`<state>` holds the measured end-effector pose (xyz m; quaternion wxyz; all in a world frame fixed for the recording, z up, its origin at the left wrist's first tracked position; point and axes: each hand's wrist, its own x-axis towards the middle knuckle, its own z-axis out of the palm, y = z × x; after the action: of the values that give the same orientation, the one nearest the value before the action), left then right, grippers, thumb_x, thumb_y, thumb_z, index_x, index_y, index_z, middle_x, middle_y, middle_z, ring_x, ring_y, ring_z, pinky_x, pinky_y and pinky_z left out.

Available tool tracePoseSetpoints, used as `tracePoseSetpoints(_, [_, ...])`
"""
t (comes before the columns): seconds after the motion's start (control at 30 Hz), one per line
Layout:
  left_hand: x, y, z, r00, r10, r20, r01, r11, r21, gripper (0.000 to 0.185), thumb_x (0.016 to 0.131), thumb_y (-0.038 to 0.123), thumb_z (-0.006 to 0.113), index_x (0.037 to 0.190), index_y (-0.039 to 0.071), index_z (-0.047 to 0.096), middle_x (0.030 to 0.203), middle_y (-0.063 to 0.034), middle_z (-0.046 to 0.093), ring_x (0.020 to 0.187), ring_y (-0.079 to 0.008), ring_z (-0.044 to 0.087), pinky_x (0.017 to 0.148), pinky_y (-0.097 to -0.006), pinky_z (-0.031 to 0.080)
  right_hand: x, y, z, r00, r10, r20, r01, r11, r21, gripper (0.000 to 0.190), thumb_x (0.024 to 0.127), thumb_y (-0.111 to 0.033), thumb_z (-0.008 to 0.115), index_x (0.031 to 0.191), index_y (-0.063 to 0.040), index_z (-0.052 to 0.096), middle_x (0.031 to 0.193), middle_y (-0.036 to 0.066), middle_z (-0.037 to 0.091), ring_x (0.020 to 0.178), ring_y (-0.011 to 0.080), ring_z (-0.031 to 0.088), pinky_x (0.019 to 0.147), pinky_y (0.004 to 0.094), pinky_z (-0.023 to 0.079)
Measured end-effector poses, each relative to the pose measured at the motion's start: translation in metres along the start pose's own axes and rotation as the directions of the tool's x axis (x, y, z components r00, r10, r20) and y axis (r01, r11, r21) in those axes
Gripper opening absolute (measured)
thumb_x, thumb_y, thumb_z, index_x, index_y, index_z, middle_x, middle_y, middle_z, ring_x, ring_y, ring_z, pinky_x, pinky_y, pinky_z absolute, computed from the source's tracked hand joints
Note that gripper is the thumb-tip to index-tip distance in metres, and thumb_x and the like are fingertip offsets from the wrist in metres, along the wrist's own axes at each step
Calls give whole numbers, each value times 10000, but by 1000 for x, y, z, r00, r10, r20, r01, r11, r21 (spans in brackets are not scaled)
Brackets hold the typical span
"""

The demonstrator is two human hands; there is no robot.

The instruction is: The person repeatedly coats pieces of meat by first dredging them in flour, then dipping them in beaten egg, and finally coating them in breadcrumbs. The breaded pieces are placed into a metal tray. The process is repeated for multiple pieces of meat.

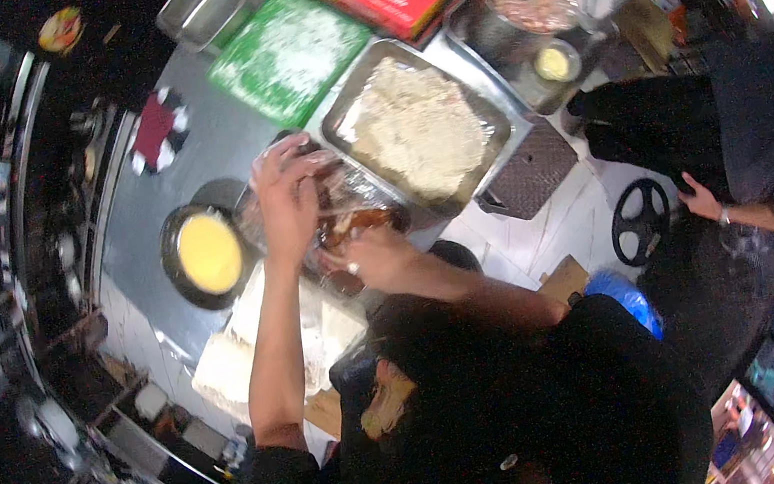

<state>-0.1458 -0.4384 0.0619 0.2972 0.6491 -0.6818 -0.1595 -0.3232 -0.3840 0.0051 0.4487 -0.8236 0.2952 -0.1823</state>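
A container with brown, wet-looking food stands on the steel table right before me, partly covered by clear plastic film. My left hand holds the film at the container's far left side. Down at its near end, the fingers of my right hand reach to the brown food; blur hides whether they grip any. Just beyond, a deep steel pan holds pale, flour-like breading. To the left sits a dark round bowl of yellow liquid, perhaps beaten egg.
A flour-dusted green board and an empty-looking steel pan lie at the back. Left is a dark red cloth-like item. A white bag sits close to my body. Another person's hand shows at right.
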Motion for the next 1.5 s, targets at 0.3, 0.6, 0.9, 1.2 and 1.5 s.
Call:
tracePoseSetpoints(0.3, [-185, -61, -124, 795, -428, -430, 436, 896, -85, 412, 751, -91, 495, 1009, 64, 776, 1263, -116, 652, 1260, -308, 545, 1111, -422, 376, 37, -56, -64, 944, 159, 290, -112, 979, -172, 222, 815, -75, 635, 990, 59, 656, 967, 282, 674, 963, 428, 665, 857, 499, 512])
tracePoseSetpoints(0.6, [-341, -83, -137, 565, -604, -561, 528, 788, -316, 402, 764, -95, 456, 1018, 20, 745, 1251, -153, 641, 1254, -308, 554, 1115, -423, 378, 72, -131, -108, 916, 100, 388, 24, 953, -302, 238, 815, -32, 652, 1040, 43, 628, 934, 251, 673, 924, 417, 657, 816, 456, 505])
tracePoseSetpoints(0.9, [-414, -97, -113, 437, -647, -624, 555, 740, -379, 315, 791, -106, 499, 950, 35, 731, 1204, -126, 663, 1181, -305, 583, 1058, -423, 409, 126, -218, -74, 963, 79, 258, 79, 832, -549, 279, 823, -52, 684, 1087, 38, 665, 967, 237, 702, 907, 381, 683, 804, 401, 512])
tracePoseSetpoints(1.2, [-419, -89, -116, 449, -617, -646, 503, 773, -387, 311, 753, -80, 518, 919, 47, 749, 1174, -118, 672, 1169, -315, 573, 1062, -431, 401, 227, -191, 42, 930, -52, 363, 76, 996, -52, 221, 870, -37, 636, 1073, 34, 689, 925, 46, 708, 838, 122, 607, 776, 300, 496])
tracePoseSetpoints(1.5, [-422, -89, -109, 399, -632, -664, 532, 749, -394, 320, 753, -60, 492, 924, 30, 748, 1187, -133, 662, 1165, -334, 562, 1066, -445, 395, 250, -91, 95, 975, 8, 221, 26, 988, -150, 237, 835, -68, 710, 1043, 43, 715, 918, 168, 750, 831, 248, 711, 774, 374, 536])
